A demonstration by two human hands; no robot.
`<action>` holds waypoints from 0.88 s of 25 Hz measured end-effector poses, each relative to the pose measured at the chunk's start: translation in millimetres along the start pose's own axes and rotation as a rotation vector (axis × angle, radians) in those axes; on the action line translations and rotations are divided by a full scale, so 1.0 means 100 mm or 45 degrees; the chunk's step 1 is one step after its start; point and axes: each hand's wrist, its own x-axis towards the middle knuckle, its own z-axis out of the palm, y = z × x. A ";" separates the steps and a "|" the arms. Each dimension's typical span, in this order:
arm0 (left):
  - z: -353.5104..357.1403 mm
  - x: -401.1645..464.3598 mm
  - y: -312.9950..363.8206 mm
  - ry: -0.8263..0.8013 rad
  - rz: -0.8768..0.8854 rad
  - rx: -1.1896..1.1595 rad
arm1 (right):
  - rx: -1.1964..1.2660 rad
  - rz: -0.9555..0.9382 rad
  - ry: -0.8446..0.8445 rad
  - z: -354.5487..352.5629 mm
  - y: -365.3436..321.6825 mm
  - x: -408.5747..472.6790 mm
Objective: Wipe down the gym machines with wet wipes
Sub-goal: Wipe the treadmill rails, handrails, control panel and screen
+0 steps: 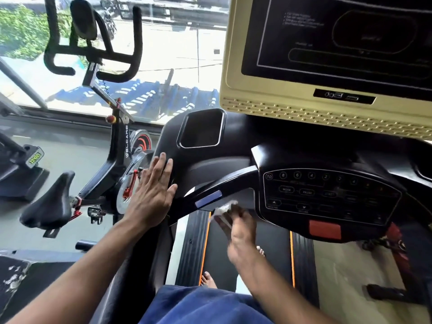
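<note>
Two bare hands work at a black treadmill console (233, 146). The right hand (238, 232) has its grip closed around a crumpled white wet wipe (223, 208), pressed against the curved black handlebar (224, 185) just below its blue sensor strip (208, 199); motion blur hides the fingers. The left hand (152, 195) rests flat, fingers straight, on the console's left edge, holding nothing.
</note>
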 end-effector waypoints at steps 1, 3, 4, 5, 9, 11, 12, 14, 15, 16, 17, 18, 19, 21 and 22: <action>0.00 0.07 0.00 -0.004 -0.010 0.013 | 0.100 0.084 0.030 0.10 -0.08 0.05; 0.02 0.10 -0.01 0.014 -0.014 0.018 | 0.235 0.144 0.114 0.27 -0.30 0.12; 0.03 0.10 -0.01 0.026 -0.006 0.009 | 0.263 0.162 0.154 0.32 -0.39 0.14; 0.03 0.08 -0.02 0.029 0.006 0.007 | 0.281 0.170 0.179 0.33 -0.44 0.15; 0.00 0.09 0.00 0.058 -0.006 -0.040 | 0.200 0.263 0.041 0.43 -0.16 0.14; 0.00 0.08 0.01 0.061 -0.021 -0.054 | 0.119 0.374 -0.265 0.47 0.17 0.15; 0.00 0.07 0.01 0.065 -0.023 -0.058 | 0.042 0.395 -0.441 0.50 0.31 0.14; -0.01 0.07 0.01 0.079 -0.027 -0.053 | -0.073 0.361 -0.644 0.54 0.48 0.11; -0.01 0.07 0.01 0.086 -0.027 -0.043 | -0.088 0.352 -0.652 0.55 0.48 0.14; -0.01 0.07 0.02 0.093 -0.027 -0.031 | -0.073 0.357 -0.622 0.51 0.42 0.20; -0.01 0.07 0.02 0.098 -0.022 -0.020 | -0.066 0.335 -0.534 0.43 0.31 0.29; -0.02 0.07 0.02 0.102 -0.018 -0.014 | -0.062 0.278 -0.422 0.33 0.17 0.37; -0.02 0.07 0.02 0.103 -0.018 -0.017 | -0.051 0.212 -0.337 0.21 0.01 0.46; -0.01 0.07 0.02 0.092 -0.028 -0.037 | 0.125 0.130 -0.277 0.06 -0.18 0.56; -0.01 0.07 0.02 0.084 -0.030 -0.046 | 0.278 0.153 -0.253 0.05 -0.21 0.57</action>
